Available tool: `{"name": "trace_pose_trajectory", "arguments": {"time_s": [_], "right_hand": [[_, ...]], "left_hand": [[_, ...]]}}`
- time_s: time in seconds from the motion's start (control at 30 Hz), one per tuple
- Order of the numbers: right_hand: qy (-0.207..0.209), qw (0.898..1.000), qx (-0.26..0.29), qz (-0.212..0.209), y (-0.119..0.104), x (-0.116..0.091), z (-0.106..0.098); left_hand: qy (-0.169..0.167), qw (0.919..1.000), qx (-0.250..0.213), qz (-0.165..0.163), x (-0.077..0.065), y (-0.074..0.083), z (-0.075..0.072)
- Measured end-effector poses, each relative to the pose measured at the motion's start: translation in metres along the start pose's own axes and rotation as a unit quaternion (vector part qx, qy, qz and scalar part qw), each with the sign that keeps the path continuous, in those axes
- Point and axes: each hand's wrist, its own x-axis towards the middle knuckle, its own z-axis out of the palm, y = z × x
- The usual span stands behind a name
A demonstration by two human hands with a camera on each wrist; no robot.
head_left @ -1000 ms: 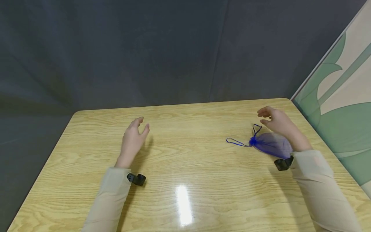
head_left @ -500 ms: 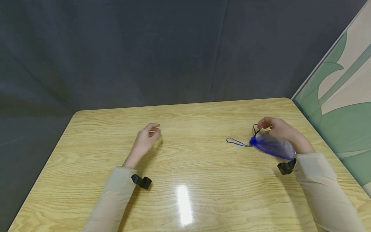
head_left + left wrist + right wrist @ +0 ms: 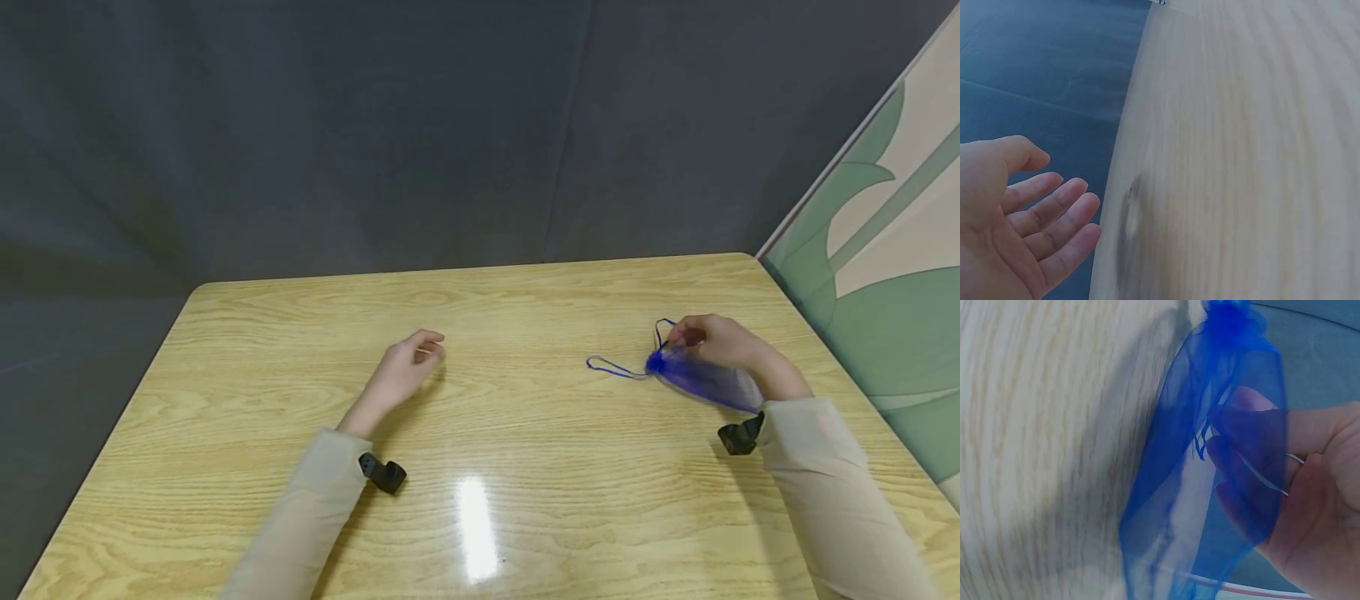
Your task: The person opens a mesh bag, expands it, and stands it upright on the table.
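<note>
Right hand (image 3: 716,342) has just come down, fingers curled, while my left hand (image 3: 407,365) drifts inward, loose and holding nothing. On the wood-grain table (image 3: 540,400), toward the right, lies the blue organza bag (image 3: 705,387), now within the right's reach alone; whether I pinch it, I cannot tell. One drawstring loop (image 3: 628,374) trails free.

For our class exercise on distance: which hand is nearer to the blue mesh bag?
Right. The right hand is at the blue mesh bag, partly seen through it in the right wrist view; the left hand is apart, to the bag's left.
</note>
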Motion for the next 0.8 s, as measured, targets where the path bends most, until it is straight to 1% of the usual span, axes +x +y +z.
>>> {"name": "trace_pose_trajectory", "arguments": {"time_s": [0.2, 0.4, 0.57, 0.7, 0.8], "right_hand": [[-0.007, 1.000, 0.027, 0.008, 0.002, 0.002, 0.001], [-0.006, 0.999, 0.036, -0.003, -0.001, 0.001, 0.001], [0.013, 0.999, 0.041, -0.018, -0.007, 0.002, 0.000], [0.032, 0.998, 0.054, -0.011, -0.016, 0.001, -0.002], [0.042, 0.996, 0.081, 0.006, -0.023, 0.000, -0.004]], "left_hand": [[-0.014, 0.9999, -0.005, -0.001, 0.003, 0.001, 0.008], [-0.027, 0.9993, -0.024, 0.010, 0.006, 0.006, 0.013], [-0.033, 0.9980, -0.053, 0.010, 0.010, 0.013, 0.016], [-0.041, 0.9932, -0.109, 0.007, 0.014, 0.020, 0.018], [-0.046, 0.9852, -0.165, -0.002, 0.019, 0.026, 0.021]]}}
